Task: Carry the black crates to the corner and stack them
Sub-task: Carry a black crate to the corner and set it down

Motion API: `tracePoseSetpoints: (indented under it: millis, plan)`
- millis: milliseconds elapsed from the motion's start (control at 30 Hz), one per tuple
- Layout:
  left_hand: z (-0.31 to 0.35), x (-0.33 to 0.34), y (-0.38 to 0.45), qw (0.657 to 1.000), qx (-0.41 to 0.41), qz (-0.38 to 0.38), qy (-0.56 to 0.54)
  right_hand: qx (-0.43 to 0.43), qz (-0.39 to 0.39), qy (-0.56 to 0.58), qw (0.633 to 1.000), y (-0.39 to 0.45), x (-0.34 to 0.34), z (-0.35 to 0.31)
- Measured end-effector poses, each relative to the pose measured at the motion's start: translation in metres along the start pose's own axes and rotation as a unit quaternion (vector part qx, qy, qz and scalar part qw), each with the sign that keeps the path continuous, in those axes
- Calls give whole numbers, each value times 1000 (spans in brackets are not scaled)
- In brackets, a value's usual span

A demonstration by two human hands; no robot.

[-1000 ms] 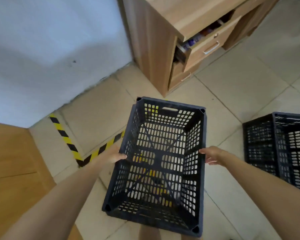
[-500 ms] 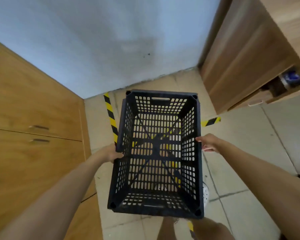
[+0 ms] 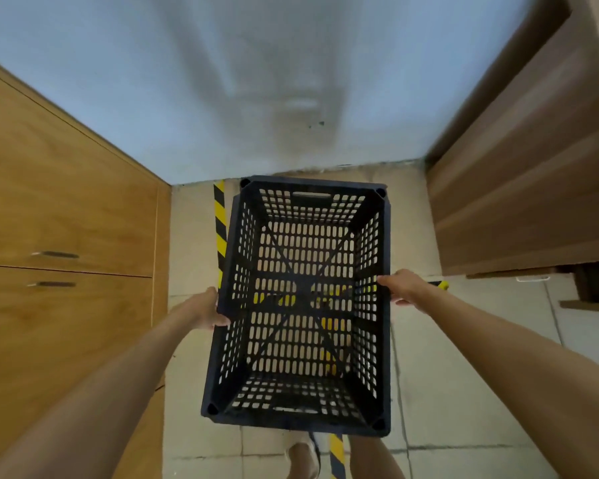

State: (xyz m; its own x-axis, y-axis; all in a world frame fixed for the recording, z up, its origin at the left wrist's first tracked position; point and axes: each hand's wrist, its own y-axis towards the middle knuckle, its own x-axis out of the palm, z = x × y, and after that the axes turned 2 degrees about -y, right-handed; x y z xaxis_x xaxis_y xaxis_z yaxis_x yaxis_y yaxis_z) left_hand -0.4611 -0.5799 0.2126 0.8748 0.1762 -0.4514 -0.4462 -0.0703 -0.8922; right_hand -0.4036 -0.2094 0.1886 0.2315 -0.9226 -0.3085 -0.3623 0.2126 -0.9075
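Both arms stretched out forward, bare forearms, elbows roughly straight. Left hand (image 3: 210, 311) clamped on left long wall of black crate (image 3: 305, 418), about midway along, thumb over rim, fingers wrapped underneath so can't see them. Right hand (image 3: 403, 288) on opposite long wall, a bit further forward than left, fingers hooked over rim, knuckles up. Wrists pretty much level. Legs poke out below crate's near end, one foot in shoe visible.

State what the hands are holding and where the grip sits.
Both hands hold the black crate: left hand on its left long rim, right hand on its right long rim, mid-length.
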Motion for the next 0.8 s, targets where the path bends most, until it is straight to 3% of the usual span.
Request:
tracePoseSetpoints:
  millis: [233,467,600,800]
  plan:
    - [62,-35,36,996,26,45,68,17,42,-38,998,42,-58,-36]
    - [90,-73,92,996,25,18,89,33,73,-31,996,84,-79,-76]
    - [103,-96,132,999,21,-44,-20,37,83,-34,995,112,-83,-102]
    - [117,-117,175,997,8,-10,-72,16,100,-55,993,157,-94,-142]
